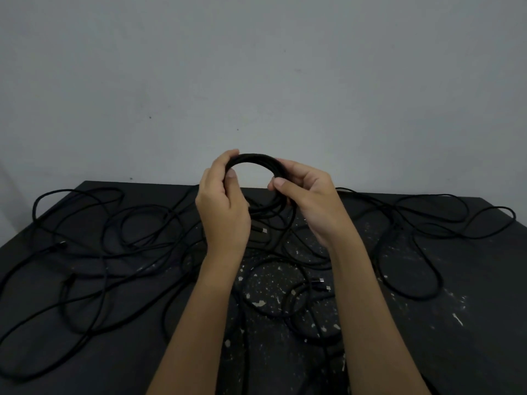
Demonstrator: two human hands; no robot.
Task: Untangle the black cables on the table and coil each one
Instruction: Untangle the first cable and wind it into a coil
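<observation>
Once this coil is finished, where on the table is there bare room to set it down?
The coil sits between left hand and right hand. Barest patch: the table near-right corner, right of the long loop. The far-left corner strip is also free. Crowded: the tangle at left and the loops with plugs in front.

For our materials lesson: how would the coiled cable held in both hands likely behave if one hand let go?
Probably floppy: the coil keeps its ring only between the left hand and right hand. It would likely sag or spring open, like the loose cables sprawled on the table. It looks light.
</observation>
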